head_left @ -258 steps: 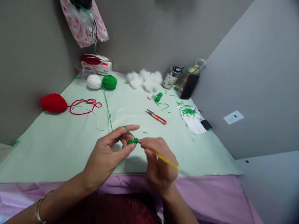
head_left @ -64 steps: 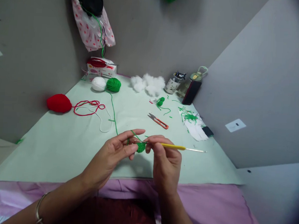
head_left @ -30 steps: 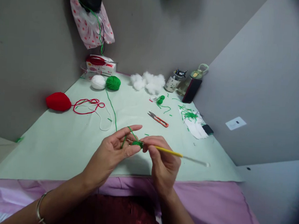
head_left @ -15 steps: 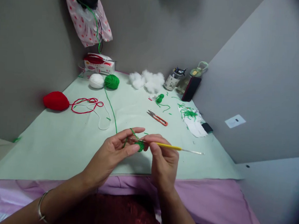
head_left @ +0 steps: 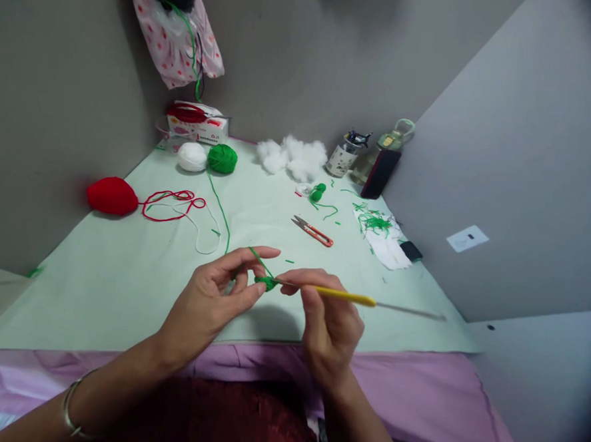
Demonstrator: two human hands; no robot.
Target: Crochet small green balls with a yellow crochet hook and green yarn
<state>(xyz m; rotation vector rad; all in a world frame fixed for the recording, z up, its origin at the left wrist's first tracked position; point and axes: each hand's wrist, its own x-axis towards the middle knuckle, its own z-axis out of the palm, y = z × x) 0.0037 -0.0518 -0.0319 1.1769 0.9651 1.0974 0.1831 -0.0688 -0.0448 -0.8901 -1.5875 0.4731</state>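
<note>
My left hand [head_left: 221,290] pinches a small green crochet piece [head_left: 266,282] between thumb and fingers. Green yarn [head_left: 261,261] runs over its raised index finger down to the piece. In my right hand [head_left: 330,316] is a crochet hook [head_left: 345,295] with a yellow handle, gripped between thumb and fingers. One end of the hook meets the top of the green piece; the other sticks out to the right, slightly blurred. From the left hand the yarn leads back to a green yarn ball [head_left: 222,158].
Orange thread snips [head_left: 312,231] lie beyond my hands. A red yarn ball [head_left: 111,196] and white yarn ball [head_left: 192,157] are at left. White stuffing [head_left: 293,158], a pen holder [head_left: 343,156], a bottle [head_left: 391,137] and a phone [head_left: 381,175] stand behind. Green scraps [head_left: 375,222] lie on tissue.
My right hand and the hook have moved to the right and slightly down, the hook tilting more. My left hand and the green piece have shifted a little left.
</note>
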